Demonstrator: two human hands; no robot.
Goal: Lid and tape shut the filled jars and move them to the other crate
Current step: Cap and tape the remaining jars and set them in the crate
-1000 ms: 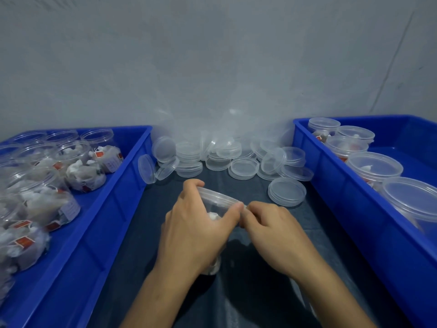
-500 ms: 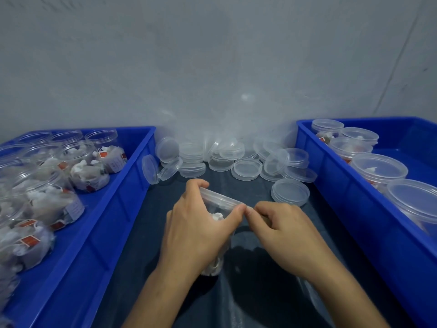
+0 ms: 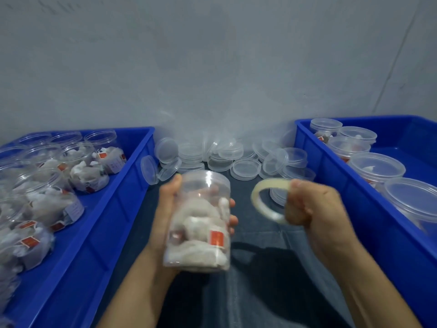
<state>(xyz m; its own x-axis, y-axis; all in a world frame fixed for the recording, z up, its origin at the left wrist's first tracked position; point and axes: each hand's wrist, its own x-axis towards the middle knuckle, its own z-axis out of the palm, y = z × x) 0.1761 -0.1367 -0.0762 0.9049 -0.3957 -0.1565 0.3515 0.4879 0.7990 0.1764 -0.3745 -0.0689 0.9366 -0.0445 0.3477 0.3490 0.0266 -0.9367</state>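
Our left hand [image 3: 165, 214] grips the lidded jar [image 3: 201, 221] — fingers [image 3: 233, 220] wrapped round it, raised between the crates [image 3: 113, 209]. Our right hand [image 3: 314, 204] curls round the tape roll [image 3: 267, 200] — just right of it.

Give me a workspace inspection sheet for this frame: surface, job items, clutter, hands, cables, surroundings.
Surface: dark table between two blue crates.
Job items: left crate holds open filled jars; right crate holds lidded jars; held jar is filled and lidded, raised off the table; tape roll is beside it, apart from it.
Clutter: loose clear lids piled at the table's far edge.
Hands: left hand grips the jar; right hand grips the tape roll.
Cables: nothing seen.
Surroundings: plain grey wall behind.
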